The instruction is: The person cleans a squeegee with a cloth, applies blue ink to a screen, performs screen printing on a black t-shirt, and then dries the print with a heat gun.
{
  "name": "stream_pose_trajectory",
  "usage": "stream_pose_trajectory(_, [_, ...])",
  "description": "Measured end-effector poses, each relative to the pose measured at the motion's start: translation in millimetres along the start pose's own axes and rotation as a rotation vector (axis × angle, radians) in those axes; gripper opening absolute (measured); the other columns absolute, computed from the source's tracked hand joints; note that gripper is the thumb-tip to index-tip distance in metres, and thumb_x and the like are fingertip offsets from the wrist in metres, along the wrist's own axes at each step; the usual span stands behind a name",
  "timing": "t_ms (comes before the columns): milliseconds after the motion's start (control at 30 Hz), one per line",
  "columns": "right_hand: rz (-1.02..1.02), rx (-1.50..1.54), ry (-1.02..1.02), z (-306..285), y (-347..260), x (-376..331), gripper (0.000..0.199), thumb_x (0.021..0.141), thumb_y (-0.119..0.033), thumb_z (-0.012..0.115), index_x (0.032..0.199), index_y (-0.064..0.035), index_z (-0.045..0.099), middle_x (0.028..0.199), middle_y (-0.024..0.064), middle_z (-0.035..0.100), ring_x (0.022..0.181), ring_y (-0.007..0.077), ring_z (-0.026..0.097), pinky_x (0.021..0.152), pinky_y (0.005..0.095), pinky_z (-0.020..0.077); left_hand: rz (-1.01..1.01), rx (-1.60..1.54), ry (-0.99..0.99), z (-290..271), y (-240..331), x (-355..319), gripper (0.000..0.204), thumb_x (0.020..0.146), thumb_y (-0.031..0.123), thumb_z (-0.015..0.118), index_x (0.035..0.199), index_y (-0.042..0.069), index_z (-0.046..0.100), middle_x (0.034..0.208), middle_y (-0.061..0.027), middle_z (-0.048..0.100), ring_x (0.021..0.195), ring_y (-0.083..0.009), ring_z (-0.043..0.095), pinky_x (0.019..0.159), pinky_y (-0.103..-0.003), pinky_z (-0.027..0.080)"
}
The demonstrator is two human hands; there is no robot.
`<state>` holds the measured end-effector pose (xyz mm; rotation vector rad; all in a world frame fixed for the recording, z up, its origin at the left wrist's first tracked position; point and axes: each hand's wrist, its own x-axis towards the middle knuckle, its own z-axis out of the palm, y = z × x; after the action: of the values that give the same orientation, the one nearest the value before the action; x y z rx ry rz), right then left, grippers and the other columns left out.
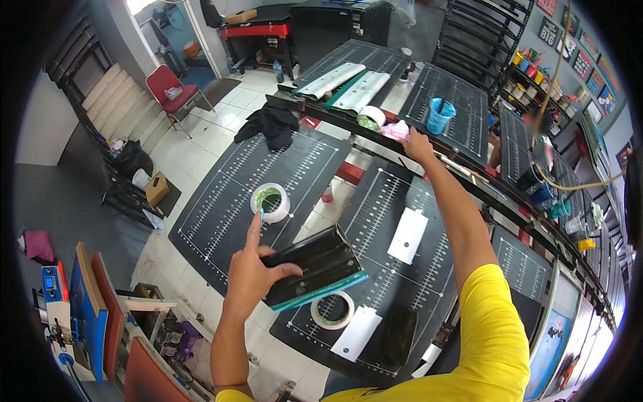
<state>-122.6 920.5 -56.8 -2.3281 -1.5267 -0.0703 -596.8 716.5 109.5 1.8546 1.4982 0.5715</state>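
Black panel [321, 260] is pinched by the left hand [252, 269]; the right hand [418, 145] clutches pink cloth [394, 130].

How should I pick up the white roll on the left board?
I'd pinch the right-hand wall of the white roll from above, thumb inside the hole, fingers outside. It seems to lie flat on the board, hole facing up, and a finger of the left hand crowds its near side.

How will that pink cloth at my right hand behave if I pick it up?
The pink cloth looks floppy, given its crumpled folds. It's probably light, being a small wad at your right hand. With its uneven shape, it seems unlikely to roll.
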Motion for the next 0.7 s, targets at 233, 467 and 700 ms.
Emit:
stream_pose_trajectory(233, [0.149,0.82,0.128,-38.1,21.1,24.4,0.033,0.084,-0.027,0.062,0.095,0.0029,0.07,0.082,0.0129,0.069,0.074,0.0248,0.067,0.068,0.0399,0.0505,0.004,-0.139,0.11,-21.4,-15.7,-23.9,0.123,0.057,0.031,0.093,0.153,0.005,0.019,0.085,-0.0175,0.073,0.08,-0.0252,0.073,0.077,-0.027,0.052])
stream_pose_trajectory(467, [0.124,1.596,-0.024,-206.6,-59.6,-93.0,0.023,0.096,-0.018,0.054,0.106,0.0003,0.061,0.089,0.0041,0.066,0.075,0.0112,0.064,0.062,0.0254,0.0503,0.016,-0.295,-0.076,-44.6,-1.6,-44.8,0.128,0.057,0.013,0.092,0.154,0.002,0.01,0.082,-0.014,0.072,0.077,-0.0087,0.062,0.079,-0.022,0.046])
stream_pose_trajectory(700, [-0.56,1.01,0.241,-258.8,-150.5,-254.3,0.031,0.089,-0.021,0.067,0.112,-0.0005,0.06,0.1,0.0098,0.067,0.08,0.0132,0.065,0.068,0.0296,0.0534,0.208,-0.611,-0.47,-43.9,27.4,-90.6,0.128,0.059,0.011,0.092,0.154,0.0,0.007,0.08,-0.0074,0.069,0.075,-0.0081,0.056,0.076,-0.02,0.042])
